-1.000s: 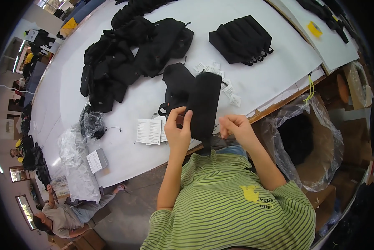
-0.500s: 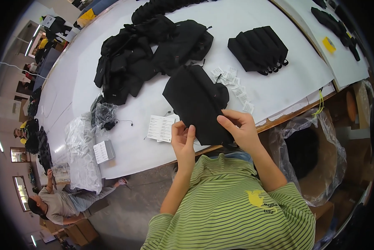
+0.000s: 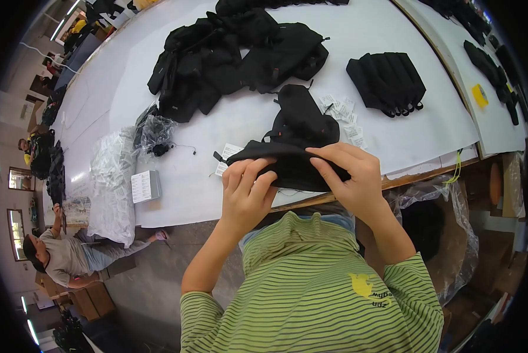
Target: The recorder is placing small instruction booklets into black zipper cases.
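Close to the table's front edge, my two hands hold a black fabric bag [image 3: 293, 166], which is bunched and tipped so its long edge faces me. My left hand [image 3: 246, 191] is closed on its left end, fingers curled over the cloth. At the right end, my right hand [image 3: 353, 176] pinches the fabric between thumb and fingers. A small tab sticks out on the bag's left. Just behind lies another black fabric piece [image 3: 305, 115]; whether it joins the held bag cannot be seen. Printed white label sheets [image 3: 230, 154] lie partly hidden behind the bag.
Loose white labels [image 3: 345, 115] and a row of folded black bags [image 3: 387, 82] lie to the right. A heap of black bags [image 3: 217, 65] covers the far middle. Leftward are a plastic-wrapped bundle [image 3: 112, 182] and a label stack [image 3: 146, 186]. A plastic-lined bin [image 3: 461, 235] stands below right.
The bag was held up with its broad flat side showing; now it is tipped down and bunched toward me. My left hand has curled farther over it. The view has shifted slightly.
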`<state>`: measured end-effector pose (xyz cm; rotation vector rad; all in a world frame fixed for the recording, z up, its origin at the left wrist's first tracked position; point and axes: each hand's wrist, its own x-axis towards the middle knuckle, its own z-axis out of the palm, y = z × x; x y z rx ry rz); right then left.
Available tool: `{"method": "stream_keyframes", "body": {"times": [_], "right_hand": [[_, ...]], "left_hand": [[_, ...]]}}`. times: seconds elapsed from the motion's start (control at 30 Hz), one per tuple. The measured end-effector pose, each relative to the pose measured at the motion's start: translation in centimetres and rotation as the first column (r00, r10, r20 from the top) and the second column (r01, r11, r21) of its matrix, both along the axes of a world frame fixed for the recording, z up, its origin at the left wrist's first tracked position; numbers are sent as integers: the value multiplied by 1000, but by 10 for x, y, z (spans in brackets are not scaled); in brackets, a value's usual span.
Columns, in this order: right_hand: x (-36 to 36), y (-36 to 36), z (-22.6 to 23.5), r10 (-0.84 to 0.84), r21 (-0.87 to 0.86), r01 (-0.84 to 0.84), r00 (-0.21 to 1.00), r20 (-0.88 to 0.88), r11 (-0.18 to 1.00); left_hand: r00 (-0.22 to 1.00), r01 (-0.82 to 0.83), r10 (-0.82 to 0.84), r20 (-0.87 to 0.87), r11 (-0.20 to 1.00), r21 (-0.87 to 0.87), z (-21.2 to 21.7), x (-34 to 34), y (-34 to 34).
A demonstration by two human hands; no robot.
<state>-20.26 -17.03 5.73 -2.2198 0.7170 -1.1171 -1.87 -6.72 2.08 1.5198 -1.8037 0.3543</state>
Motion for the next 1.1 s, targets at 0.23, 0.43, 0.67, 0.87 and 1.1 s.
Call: {"method": "stream_keyframes", "body": {"times": [0.23,0.43,0.67,0.87,1.1], "right_hand": [[5,8,-5,25,-12,-24,999,36,1000],[5,18,-2,46,53,-50,997,60,997],[2,21,1,66,127,-73,996,57,989],[4,18,-4,56,86,-63,995,88,994],[3,19,-4,56,82,-61,996,64,995]], "left_hand": [[995,78,-77,65,997,-13,-4,2,7],[997,46,-34,75,987,-155,-12,1,10],[991,-27,59,120,967,-255,-15,-3,15],[991,-33,56,122,983,-181,-14,-3,17],[995,-55,61,80,995,-82,-14,-6,15]]}}
